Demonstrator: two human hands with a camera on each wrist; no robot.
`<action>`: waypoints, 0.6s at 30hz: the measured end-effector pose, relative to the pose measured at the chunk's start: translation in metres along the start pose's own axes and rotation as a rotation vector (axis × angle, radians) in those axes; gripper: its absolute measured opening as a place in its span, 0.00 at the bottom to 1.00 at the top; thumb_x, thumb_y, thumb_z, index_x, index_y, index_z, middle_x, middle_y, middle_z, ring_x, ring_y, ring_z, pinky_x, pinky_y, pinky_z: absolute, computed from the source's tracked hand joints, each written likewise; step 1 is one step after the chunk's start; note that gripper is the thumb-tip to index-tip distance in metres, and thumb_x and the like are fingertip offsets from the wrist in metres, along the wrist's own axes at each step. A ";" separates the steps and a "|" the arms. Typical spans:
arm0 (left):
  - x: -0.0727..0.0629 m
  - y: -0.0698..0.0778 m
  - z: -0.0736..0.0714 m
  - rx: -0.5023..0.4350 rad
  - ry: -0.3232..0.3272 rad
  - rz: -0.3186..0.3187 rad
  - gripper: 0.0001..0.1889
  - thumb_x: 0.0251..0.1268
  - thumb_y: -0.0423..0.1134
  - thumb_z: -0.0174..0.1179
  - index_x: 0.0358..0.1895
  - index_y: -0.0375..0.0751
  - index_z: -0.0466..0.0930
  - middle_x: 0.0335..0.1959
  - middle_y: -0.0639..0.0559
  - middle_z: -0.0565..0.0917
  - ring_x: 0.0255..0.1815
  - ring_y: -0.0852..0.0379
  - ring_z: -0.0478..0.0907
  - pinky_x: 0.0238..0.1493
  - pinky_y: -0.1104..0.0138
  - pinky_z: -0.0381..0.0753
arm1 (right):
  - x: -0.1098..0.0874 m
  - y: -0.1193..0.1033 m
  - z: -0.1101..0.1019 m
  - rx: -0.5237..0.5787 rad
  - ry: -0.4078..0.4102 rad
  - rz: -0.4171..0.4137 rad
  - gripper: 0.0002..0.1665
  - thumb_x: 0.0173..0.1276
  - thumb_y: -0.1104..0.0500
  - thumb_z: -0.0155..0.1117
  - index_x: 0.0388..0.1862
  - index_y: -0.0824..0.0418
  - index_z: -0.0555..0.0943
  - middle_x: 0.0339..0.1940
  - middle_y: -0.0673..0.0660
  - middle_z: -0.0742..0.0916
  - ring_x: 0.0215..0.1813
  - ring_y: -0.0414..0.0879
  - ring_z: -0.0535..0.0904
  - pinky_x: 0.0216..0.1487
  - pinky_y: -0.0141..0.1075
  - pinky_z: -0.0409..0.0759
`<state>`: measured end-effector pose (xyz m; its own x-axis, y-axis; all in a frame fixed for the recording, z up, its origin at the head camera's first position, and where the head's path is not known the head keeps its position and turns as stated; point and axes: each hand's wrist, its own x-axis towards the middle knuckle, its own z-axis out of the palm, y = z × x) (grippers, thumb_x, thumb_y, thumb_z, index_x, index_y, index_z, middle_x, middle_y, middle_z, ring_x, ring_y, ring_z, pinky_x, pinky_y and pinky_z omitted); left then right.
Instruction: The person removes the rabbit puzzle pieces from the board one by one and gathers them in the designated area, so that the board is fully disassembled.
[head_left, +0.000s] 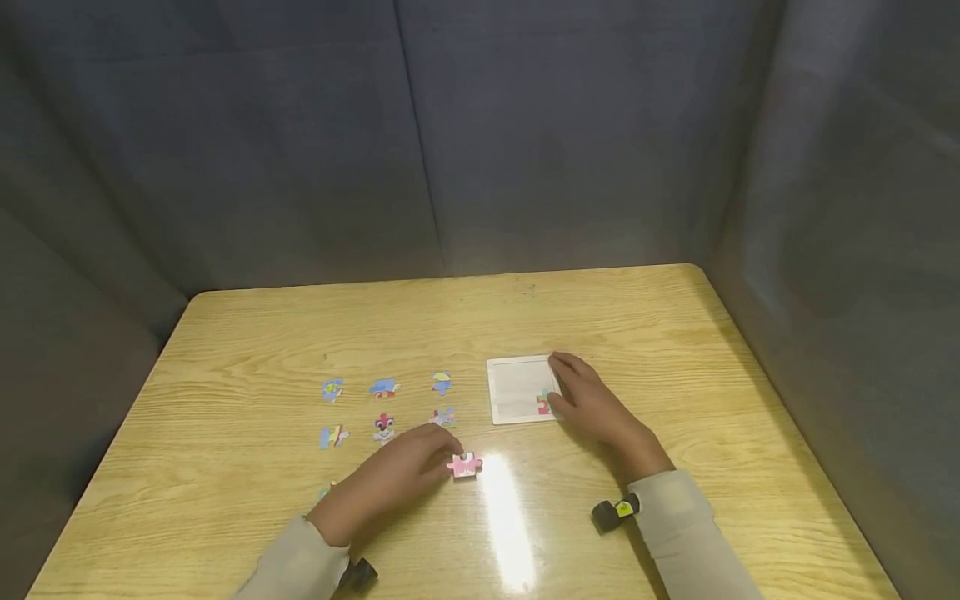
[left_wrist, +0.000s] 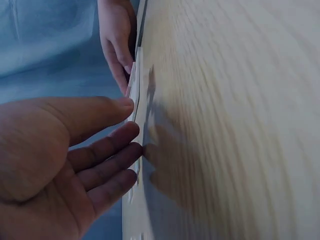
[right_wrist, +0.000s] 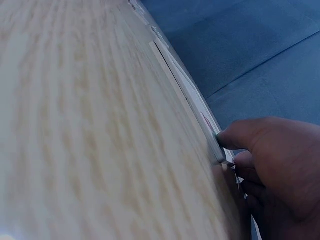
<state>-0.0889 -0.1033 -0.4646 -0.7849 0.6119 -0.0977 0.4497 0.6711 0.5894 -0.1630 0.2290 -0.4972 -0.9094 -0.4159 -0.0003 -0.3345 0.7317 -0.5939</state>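
My left hand [head_left: 408, 467] pinches a pink jigsaw piece [head_left: 466, 465] by its left side, thumb and fingertips close together. A dark shadow shows under the piece. Seen from the left wrist, the left hand [left_wrist: 75, 160] is low over the table, and its shadow falls on the wood. My right hand [head_left: 592, 404] grips the right edge of a white square puzzle tray [head_left: 517, 362]. In the right wrist view the thumb of the right hand [right_wrist: 275, 170] lies on the rim, the fingers at the outer side. One red and green piece [head_left: 543, 403] lies in the tray's lower right corner, partly covered by the thumb.
Left of the tray, loose jigsaw pieces lie in rows on the wooden table [head_left: 247, 358], among them a face piece [head_left: 384, 427] and a blue and yellow piece [head_left: 442, 382]. One piece is partly hidden behind the left wrist. Dark curtains [head_left: 300, 150] surround the table.
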 end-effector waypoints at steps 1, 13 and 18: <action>-0.004 -0.002 -0.001 0.002 0.004 0.004 0.13 0.71 0.40 0.59 0.55 0.46 0.78 0.55 0.57 0.78 0.59 0.56 0.74 0.61 0.60 0.75 | 0.000 0.000 0.000 -0.002 -0.001 0.000 0.38 0.76 0.52 0.53 0.77 0.66 0.54 0.77 0.61 0.58 0.77 0.57 0.50 0.75 0.51 0.53; -0.041 -0.022 -0.015 0.038 0.008 -0.039 0.11 0.69 0.40 0.61 0.52 0.51 0.78 0.54 0.62 0.76 0.58 0.59 0.73 0.59 0.59 0.76 | 0.000 -0.004 -0.002 0.008 0.006 -0.009 0.37 0.76 0.53 0.53 0.76 0.68 0.54 0.77 0.63 0.58 0.77 0.59 0.51 0.74 0.53 0.53; -0.052 -0.030 -0.022 0.057 0.017 -0.053 0.10 0.68 0.38 0.61 0.51 0.50 0.79 0.55 0.60 0.77 0.60 0.57 0.73 0.60 0.59 0.75 | 0.000 -0.004 -0.001 -0.005 0.005 -0.004 0.38 0.76 0.53 0.53 0.76 0.68 0.54 0.77 0.63 0.59 0.77 0.59 0.51 0.74 0.53 0.53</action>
<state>-0.0711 -0.1650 -0.4593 -0.8150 0.5682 -0.1140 0.4305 0.7253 0.5373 -0.1623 0.2268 -0.4942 -0.9093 -0.4160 0.0058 -0.3389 0.7327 -0.5901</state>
